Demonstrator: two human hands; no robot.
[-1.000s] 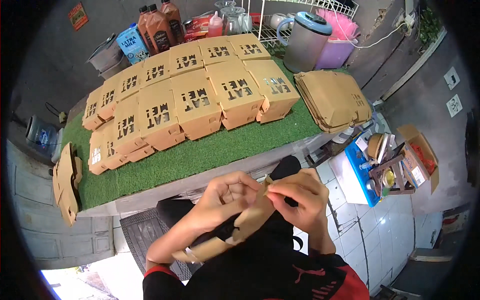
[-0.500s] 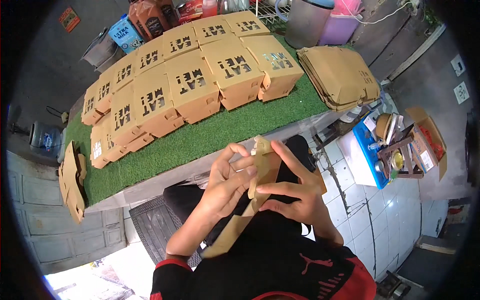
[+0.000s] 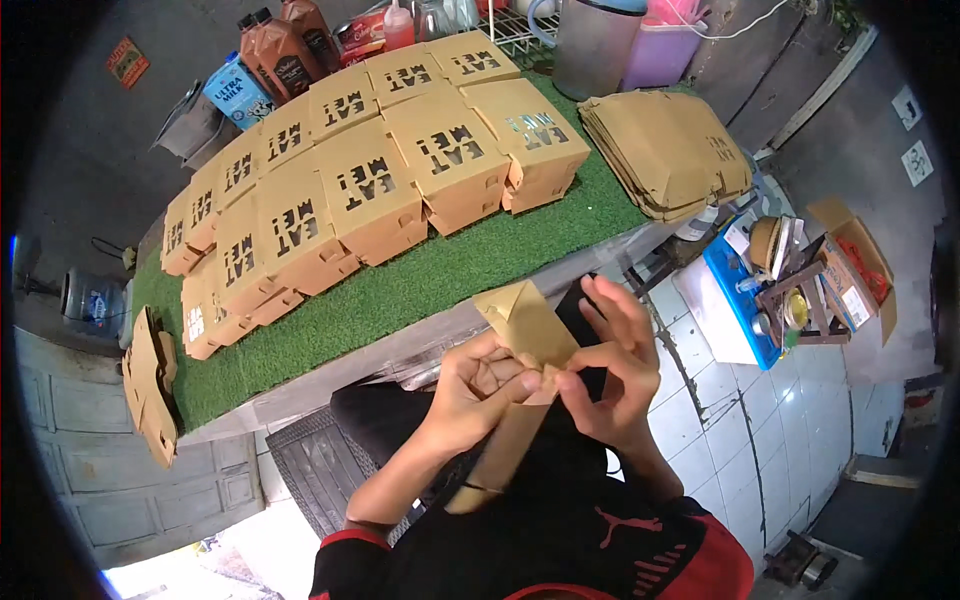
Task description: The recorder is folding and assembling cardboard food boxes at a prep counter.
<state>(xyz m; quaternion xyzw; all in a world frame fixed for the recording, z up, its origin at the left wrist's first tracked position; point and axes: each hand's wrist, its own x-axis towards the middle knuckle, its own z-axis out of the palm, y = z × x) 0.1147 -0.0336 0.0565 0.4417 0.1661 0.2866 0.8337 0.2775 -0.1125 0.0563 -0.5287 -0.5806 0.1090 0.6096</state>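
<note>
In front of my chest is a partly folded brown cardboard box [image 3: 515, 325], held between both hands. My left hand [image 3: 478, 392] grips it from the left, thumb and fingers closed near its middle. From the right, the thumb and index finger of my right hand [image 3: 610, 375] pinch a flap at the same spot, its other fingers raised. One panel of the cardboard stands up toward the table, and a longer one slants down toward my lap. Folded boxes [image 3: 372, 185] with cut-out lettering stand in two rows on the table. The fingers partly hide the flap.
Green artificial turf [image 3: 400, 275] covers the table. Flat cardboard blanks [image 3: 665, 150] are stacked at its right end, and a few more blanks [image 3: 150, 385] lean at the left corner. Bottles [image 3: 285, 50], a milk carton [image 3: 238, 90] and a pitcher [image 3: 597, 45] stand behind. A blue-topped container [image 3: 735, 300] is at right.
The cardboard has turned so its broad panel now faces up. Both hands have come together at its middle, and my right hand has gone from spread fingers along the edge to a pinch.
</note>
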